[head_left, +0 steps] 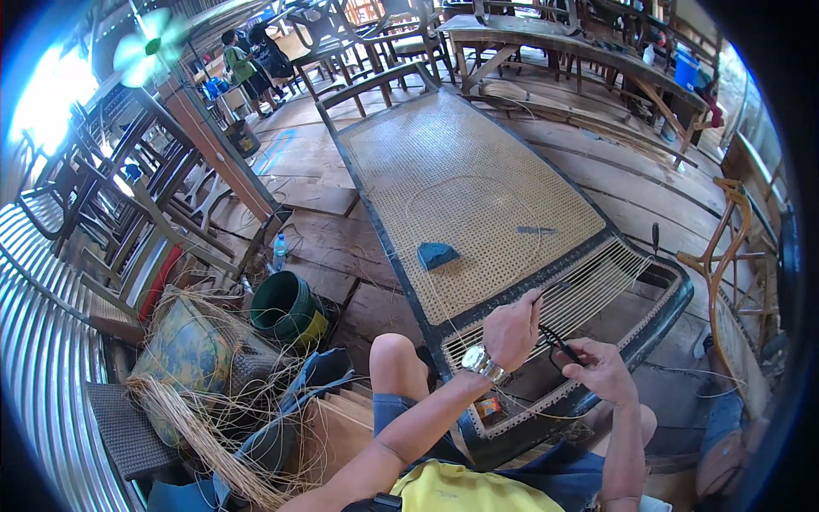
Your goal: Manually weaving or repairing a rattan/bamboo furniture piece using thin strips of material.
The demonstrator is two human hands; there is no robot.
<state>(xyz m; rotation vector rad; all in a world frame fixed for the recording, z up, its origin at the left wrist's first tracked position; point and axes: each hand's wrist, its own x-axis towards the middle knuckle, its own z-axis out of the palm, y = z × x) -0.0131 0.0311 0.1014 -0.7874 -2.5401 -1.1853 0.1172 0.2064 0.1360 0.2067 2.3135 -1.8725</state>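
A long dark-framed lounger (pixel 408 286) with a woven cane panel (pixel 478 196) stretches away in front of me. At its near end, pale cane strands (pixel 589 286) run across an open section of the frame. My left hand (pixel 510 333), wearing a metal watch, is closed above these strands; a thin dark tool tip (pixel 556 288) shows beyond its fingers. Just to the right, my right hand (pixel 601 367) grips a black-handled tool with loops (pixel 559 343), its exact kind unclear. On the panel lie a teal block-like piece (pixel 438 254) and a dark flat blade-like tool (pixel 536 229).
Beside my left leg are a green bucket (pixel 286 309), tangled cane strands (pixel 205 435) and a patterned cushion (pixel 188 354). A dark-handled tool (pixel 655 237) stands upright by the frame's right edge. A chair frame (pixel 721 256) leans at right; a workbench (pixel 546 34) and people stand farther off.
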